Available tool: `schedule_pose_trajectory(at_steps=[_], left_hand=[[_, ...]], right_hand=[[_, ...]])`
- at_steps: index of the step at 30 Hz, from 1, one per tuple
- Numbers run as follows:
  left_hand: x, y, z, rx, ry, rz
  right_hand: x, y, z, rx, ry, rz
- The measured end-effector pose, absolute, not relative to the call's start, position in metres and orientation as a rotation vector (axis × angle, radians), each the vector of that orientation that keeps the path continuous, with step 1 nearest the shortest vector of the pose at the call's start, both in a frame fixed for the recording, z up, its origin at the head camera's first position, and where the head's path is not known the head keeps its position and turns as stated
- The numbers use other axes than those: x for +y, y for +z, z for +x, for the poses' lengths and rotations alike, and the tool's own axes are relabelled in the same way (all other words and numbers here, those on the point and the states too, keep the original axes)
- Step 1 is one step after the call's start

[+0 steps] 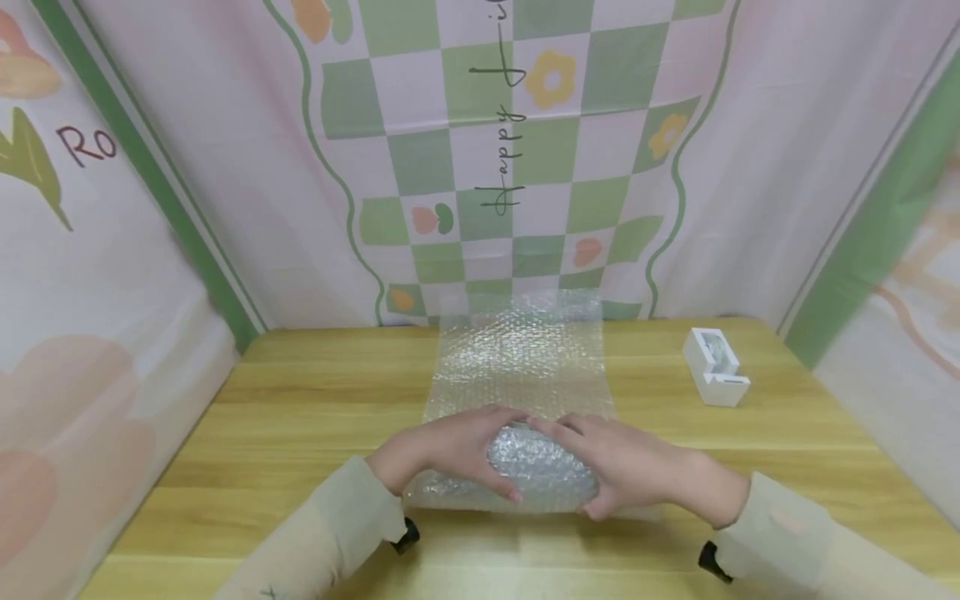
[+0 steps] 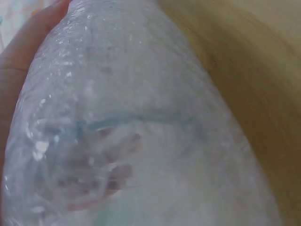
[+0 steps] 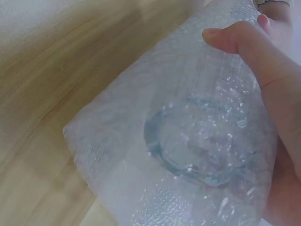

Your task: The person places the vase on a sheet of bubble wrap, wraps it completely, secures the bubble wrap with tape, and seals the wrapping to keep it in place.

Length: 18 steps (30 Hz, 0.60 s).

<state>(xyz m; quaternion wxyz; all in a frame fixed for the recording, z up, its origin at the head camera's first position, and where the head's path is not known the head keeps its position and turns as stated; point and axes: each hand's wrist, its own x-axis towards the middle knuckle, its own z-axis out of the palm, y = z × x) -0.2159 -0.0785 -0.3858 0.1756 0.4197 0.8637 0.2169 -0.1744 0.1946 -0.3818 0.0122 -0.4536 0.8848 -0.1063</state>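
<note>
A bundle rolled in clear bubble wrap (image 1: 540, 462) lies crosswise near the front of the wooden table. My left hand (image 1: 467, 450) grips its left part, thumb on the near side and fingers over the top. From the other side my right hand (image 1: 633, 465) holds the right part, with the two index fingers almost meeting above. Through the wrap in the right wrist view shows a bluish, see-through round rim (image 3: 153, 136); the rest of the wrapped thing is blurred by the layers. An unrolled length of bubble wrap (image 1: 517, 367) runs away from the bundle to the table's back.
A small white box (image 1: 722, 392) with a window on its top stands at the back right of the table (image 1: 315, 417). Behind the table hangs a green-and-white checked cloth (image 1: 551, 150), which the wrap's far end meets. Printed cloths close off both sides.
</note>
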Motion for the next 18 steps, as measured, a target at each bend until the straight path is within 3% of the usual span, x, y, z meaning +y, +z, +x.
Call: schedule_pose_trajectory(at_steps=[8, 18], left_hand=[[-0.083, -0.388, -0.213, 2.470, 0.672, 1.159], [-0.091, -0.377, -0.196, 2.839, 0.350, 1.381]], right_hand=[[0.191, -0.381, -0.177, 2.736, -0.323, -1.383], [0.200, -0.383, -0.190, 2.627, -0.498, -1.241]])
